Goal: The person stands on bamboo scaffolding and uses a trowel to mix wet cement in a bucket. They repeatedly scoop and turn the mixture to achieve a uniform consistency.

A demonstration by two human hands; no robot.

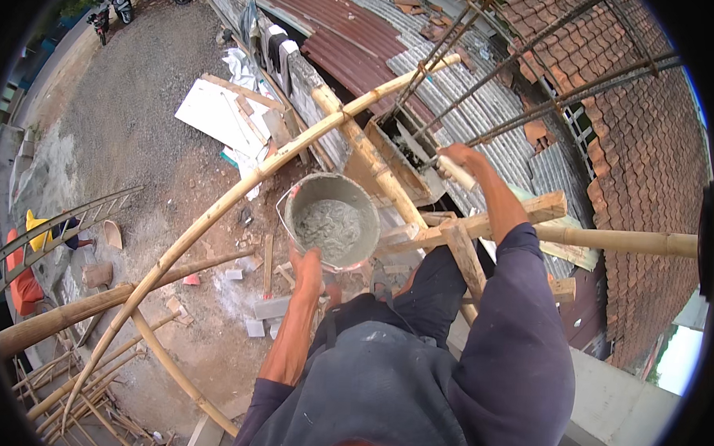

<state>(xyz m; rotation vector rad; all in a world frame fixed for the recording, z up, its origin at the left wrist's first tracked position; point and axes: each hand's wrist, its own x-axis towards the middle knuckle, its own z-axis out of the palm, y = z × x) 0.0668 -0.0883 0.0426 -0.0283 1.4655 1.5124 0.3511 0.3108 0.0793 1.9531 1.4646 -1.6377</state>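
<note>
A bucket (pixel 333 219) part full of wet grey mortar is held out in front of me, its wire handle hanging at the left. My left hand (pixel 306 262) grips its near rim. To the right, my right hand (pixel 460 162) is closed around a pale wooden handle (pixel 456 172), which looks like a trowel's; the tool's far end is hard to make out. That hand is beside an open wooden formwork box (pixel 397 159) with steel reinforcing bars (pixel 485 92) rising from it.
Bamboo poles (pixel 216 203) cross in front and at the left. A rough timber frame (pixel 468 256) stands by my legs. Roof tiles (pixel 642 174) and corrugated roofing (pixel 473 97) lie right. Far below are rubble, a metal ladder (pixel 68 230) and a person in yellow (pixel 53 231).
</note>
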